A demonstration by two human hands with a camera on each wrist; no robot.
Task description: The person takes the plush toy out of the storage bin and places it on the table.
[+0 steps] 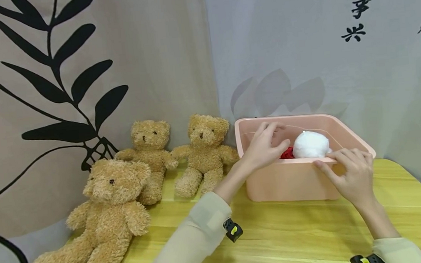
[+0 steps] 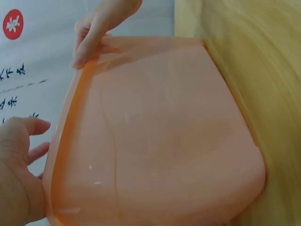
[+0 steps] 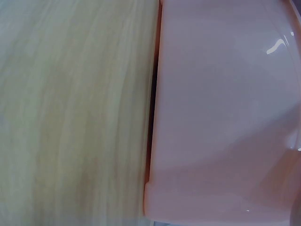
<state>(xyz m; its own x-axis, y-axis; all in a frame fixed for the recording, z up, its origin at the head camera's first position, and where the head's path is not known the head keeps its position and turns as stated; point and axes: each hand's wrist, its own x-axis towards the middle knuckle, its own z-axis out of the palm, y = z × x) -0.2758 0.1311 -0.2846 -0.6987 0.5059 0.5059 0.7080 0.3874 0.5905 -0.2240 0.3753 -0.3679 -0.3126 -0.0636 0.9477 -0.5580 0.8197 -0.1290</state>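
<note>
A pink plastic bin point(image 1: 290, 183) stands on the wooden table. Inside it, a round white fluffy thing point(image 1: 311, 144) shows above the front rim, beside a partly hidden red thing point(image 1: 287, 154); their kinds are unclear. My left hand point(image 1: 266, 145) reaches over the bin's front left rim with fingers loosely bent, gripping nothing that shows. At the front right, my right hand point(image 1: 351, 173) holds the rim, thumb outside and fingers over the top. The left wrist view shows that grip on the bin wall point(image 2: 160, 117) too. Only the bin's side point(image 3: 225, 94) and table fill the right wrist view.
Three tan teddy bears sit left of the bin: a near one point(image 1: 109, 224), one behind it point(image 1: 151, 161), and another point(image 1: 205, 153) close to the bin's left side. A printed cloth point(image 1: 173, 47) hangs behind the table point(image 1: 279, 234).
</note>
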